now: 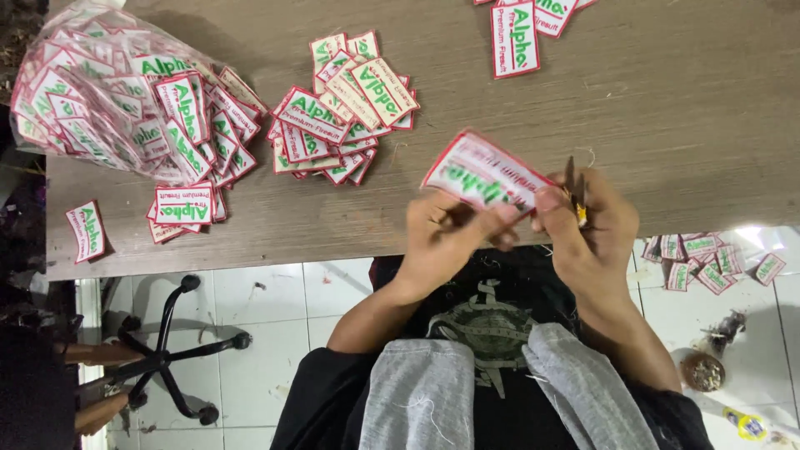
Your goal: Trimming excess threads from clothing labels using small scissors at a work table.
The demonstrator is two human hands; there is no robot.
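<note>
White-red patch [482, 173] pinched in L hand [440, 237] grip, R hand [587, 229] w/ snips [575, 190] beside.

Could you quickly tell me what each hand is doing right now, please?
Left hand: closed on the patch.
Right hand: closed on small snips.

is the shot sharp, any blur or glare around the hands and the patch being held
Head view: the held patch is softly motion-blurred, its lettering smeared; the left hand and the right hand with the small snips are slightly soft too. The patch pile on the wooden table is sharper. Glare blows out the floor tiles at right; the plastic bag shows sheen.
</note>
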